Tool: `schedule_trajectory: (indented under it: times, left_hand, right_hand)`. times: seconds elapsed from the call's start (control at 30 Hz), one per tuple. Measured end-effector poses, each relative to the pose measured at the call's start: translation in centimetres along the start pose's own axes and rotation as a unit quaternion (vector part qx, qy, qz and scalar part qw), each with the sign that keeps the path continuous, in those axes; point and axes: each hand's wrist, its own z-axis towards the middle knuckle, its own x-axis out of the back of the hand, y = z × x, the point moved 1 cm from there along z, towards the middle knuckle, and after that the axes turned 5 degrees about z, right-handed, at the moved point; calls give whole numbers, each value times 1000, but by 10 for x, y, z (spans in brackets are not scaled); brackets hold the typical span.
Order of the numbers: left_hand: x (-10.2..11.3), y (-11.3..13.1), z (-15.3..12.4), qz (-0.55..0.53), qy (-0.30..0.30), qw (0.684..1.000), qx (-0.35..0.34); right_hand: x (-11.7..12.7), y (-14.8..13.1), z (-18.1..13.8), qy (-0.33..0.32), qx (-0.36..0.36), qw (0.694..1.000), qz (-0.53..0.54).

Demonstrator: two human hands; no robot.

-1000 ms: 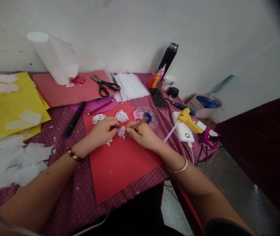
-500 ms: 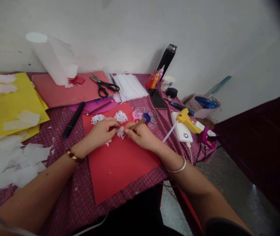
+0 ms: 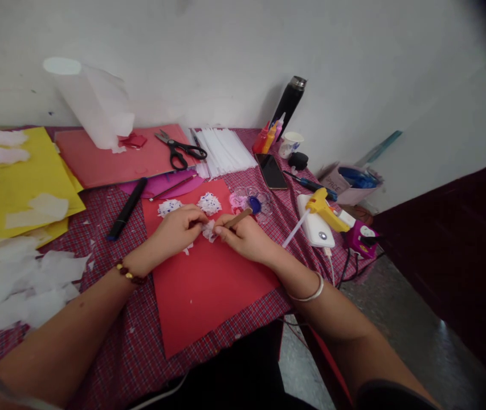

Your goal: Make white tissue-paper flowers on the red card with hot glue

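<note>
My left hand (image 3: 179, 229) is closed, its fingertips pinching the edge of a small white crumpled paper flower (image 3: 209, 231). From the other side my right hand (image 3: 243, 237) touches the same flower, with a flat wooden stick (image 3: 239, 218) held in its closed fingers. Both hands are over a red sheet (image 3: 212, 296). Behind them on the sheet lie two white paper flowers specked with blue, one at the left (image 3: 169, 207) and one at the right (image 3: 209, 203). A clear flower-shaped palette (image 3: 264, 208) with pink and blue paint sits at the sheet's upper right.
Scissors (image 3: 179, 151), a black marker (image 3: 127, 209) and white sticks (image 3: 225, 151) lie around the sheet. A phone (image 3: 272, 171), paint bottles (image 3: 268, 136), a black flask (image 3: 290, 102) and a yellow glue gun (image 3: 323, 209) are rightward. Torn white paper (image 3: 24, 285) is piled at left.
Both hands stay almost in place at the white flower, and the right fingers and the stick shift very slightly. Everything else stays where it was.
</note>
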Motion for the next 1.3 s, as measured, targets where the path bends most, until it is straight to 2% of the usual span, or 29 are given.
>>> schedule_trajectory:
  times: [0.3,0.67,1.3]
  left_hand:
    - [1,2,-1,17,-5,1000,10]
    - [1,2,-1,15,-1,1000,12]
    - [-2,2,-1,9,8,1000,15]
  right_hand:
    - [-1,-2,-1,-11,4,1000,-1]
    - [-2,-9,-4,-45,-33,998,-32]
    - [-3,-11,-6,-49,-8,998,-35]
